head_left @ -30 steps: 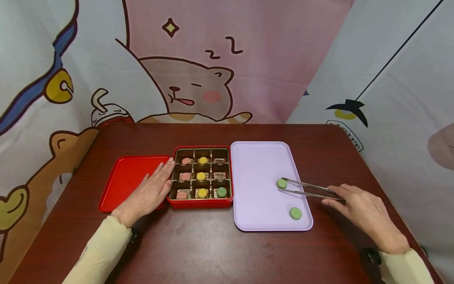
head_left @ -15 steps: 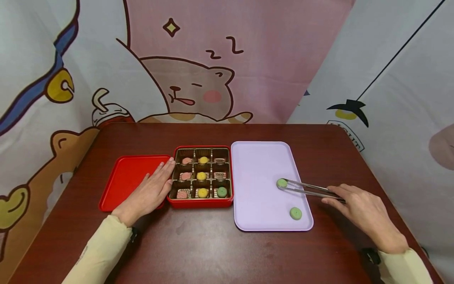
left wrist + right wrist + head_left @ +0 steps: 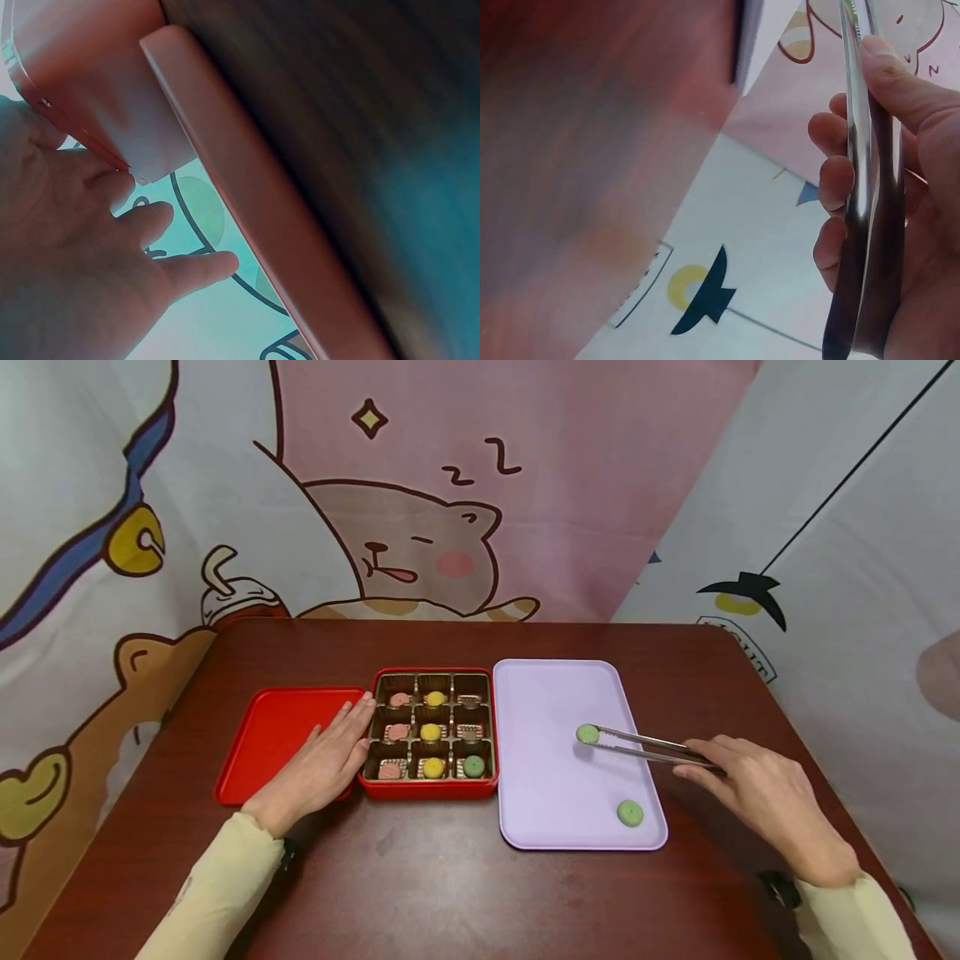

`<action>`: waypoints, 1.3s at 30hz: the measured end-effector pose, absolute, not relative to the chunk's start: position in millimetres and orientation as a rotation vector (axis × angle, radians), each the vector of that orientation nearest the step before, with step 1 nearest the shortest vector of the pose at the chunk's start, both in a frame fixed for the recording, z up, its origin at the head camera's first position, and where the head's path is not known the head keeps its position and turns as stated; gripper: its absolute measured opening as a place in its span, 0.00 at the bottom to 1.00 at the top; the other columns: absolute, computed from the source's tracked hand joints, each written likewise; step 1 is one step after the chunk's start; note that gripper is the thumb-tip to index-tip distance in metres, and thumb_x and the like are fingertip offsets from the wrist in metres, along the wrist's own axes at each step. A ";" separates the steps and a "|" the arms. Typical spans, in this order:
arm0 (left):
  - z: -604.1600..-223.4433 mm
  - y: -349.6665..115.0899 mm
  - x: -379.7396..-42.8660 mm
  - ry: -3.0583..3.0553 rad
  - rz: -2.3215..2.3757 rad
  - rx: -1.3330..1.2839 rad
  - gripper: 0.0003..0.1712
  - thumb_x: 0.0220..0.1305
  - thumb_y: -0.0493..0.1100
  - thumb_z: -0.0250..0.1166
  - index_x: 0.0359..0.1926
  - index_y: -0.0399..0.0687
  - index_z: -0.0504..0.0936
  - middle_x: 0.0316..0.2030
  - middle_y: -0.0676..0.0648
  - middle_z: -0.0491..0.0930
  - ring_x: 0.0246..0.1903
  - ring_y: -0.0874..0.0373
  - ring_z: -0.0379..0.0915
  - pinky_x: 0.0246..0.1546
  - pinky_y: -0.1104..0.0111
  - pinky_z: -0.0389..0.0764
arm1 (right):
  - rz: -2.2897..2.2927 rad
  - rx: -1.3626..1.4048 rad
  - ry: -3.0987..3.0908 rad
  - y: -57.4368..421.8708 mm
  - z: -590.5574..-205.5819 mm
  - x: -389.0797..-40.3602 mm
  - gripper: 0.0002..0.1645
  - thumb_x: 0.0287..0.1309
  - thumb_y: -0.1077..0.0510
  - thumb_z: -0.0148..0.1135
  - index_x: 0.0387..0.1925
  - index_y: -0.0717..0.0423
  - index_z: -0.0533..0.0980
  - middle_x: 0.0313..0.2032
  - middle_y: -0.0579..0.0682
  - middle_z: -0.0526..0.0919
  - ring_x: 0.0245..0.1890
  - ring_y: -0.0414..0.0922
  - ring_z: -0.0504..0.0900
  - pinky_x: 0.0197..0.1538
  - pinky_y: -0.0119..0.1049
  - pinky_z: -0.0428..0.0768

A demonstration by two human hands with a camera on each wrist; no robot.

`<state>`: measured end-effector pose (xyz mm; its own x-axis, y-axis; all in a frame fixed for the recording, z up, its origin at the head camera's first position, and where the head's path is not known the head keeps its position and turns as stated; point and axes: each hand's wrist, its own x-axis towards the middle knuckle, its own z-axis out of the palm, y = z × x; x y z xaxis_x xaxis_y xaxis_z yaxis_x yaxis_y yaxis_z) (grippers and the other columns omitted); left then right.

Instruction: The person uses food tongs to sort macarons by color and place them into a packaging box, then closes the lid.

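Observation:
My right hand (image 3: 772,797) grips a pair of metal tongs (image 3: 660,746); in the right wrist view, fingers and thumb wrap around the tongs (image 3: 862,195). Between the tong tips is a green macaron (image 3: 588,734), raised slightly off the lilac tray (image 3: 555,693), with a shadow below. Another green macaron (image 3: 630,813) lies near the tray's front right corner. With fingers straight, my left hand (image 3: 318,768) touches the left side of a red box (image 3: 427,790). Its compartments hold pink pieces at left, yellow in the middle, and one green macaron (image 3: 473,767) front right.
A red lid (image 3: 277,727) lies left of the box, partly under my left hand. Box and tray stand side by side on a brown table (image 3: 420,877). A cartoon-printed cloth (image 3: 570,485) hangs behind the table's far edge.
The tongs have closed around the green macaron and lifted it a little, moving slightly left and away from me. My left hand stays against the box.

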<state>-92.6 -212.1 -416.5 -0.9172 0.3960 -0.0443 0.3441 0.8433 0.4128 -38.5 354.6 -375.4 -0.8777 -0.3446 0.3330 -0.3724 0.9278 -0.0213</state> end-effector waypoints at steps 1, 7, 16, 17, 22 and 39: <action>-416.5 -211.9 -92.5 2.893 0.611 0.584 0.38 0.82 0.51 0.47 0.84 0.48 0.45 0.83 0.45 0.43 0.80 0.38 0.41 0.71 0.31 0.50 | 0.123 0.535 -2.757 352.0 -374.0 -39.8 0.29 0.45 0.47 0.82 0.48 0.55 0.86 0.32 0.47 0.84 0.24 0.42 0.77 0.19 0.36 0.71; -416.4 -211.5 -92.0 2.895 0.610 0.592 0.38 0.82 0.50 0.47 0.84 0.47 0.45 0.83 0.44 0.43 0.80 0.38 0.41 0.71 0.31 0.50 | 0.139 0.608 -2.715 336.2 -366.8 -47.7 0.25 0.49 0.47 0.80 0.47 0.53 0.86 0.31 0.44 0.83 0.23 0.39 0.74 0.20 0.34 0.70; -416.0 -211.1 -91.6 2.899 0.613 0.583 0.38 0.81 0.50 0.47 0.84 0.47 0.45 0.83 0.44 0.43 0.80 0.38 0.41 0.71 0.31 0.51 | 0.144 0.679 -2.673 316.6 -354.3 -58.8 0.25 0.46 0.47 0.82 0.47 0.50 0.87 0.31 0.40 0.82 0.25 0.35 0.72 0.22 0.35 0.72; -416.1 -211.1 -91.5 2.899 0.615 0.582 0.38 0.81 0.50 0.47 0.84 0.48 0.45 0.83 0.44 0.43 0.80 0.38 0.41 0.71 0.31 0.51 | 0.149 0.690 -2.668 314.6 -353.3 -60.2 0.24 0.46 0.47 0.82 0.46 0.49 0.87 0.31 0.39 0.82 0.25 0.35 0.72 0.22 0.35 0.72; -416.1 -210.8 -91.3 2.902 0.616 0.586 0.38 0.82 0.50 0.47 0.84 0.47 0.45 0.83 0.44 0.43 0.80 0.38 0.42 0.71 0.31 0.51 | 0.166 0.739 -2.654 304.0 -350.5 -66.7 0.22 0.46 0.46 0.82 0.44 0.49 0.87 0.29 0.37 0.80 0.23 0.34 0.70 0.23 0.33 0.71; -416.5 -210.0 -92.3 2.892 0.610 0.560 0.39 0.81 0.52 0.48 0.84 0.48 0.45 0.83 0.45 0.43 0.80 0.39 0.40 0.71 0.32 0.50 | 0.223 0.838 -2.622 266.7 -351.6 -85.7 0.44 0.65 0.21 0.43 0.45 0.50 0.88 0.29 0.42 0.84 0.24 0.38 0.75 0.23 0.35 0.75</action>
<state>-92.3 -210.0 -416.5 -0.9221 0.3833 -0.0526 0.3293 0.8491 0.4130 -85.7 266.7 -351.6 -0.7510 -0.5258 0.3993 -0.5858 0.8097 -0.0356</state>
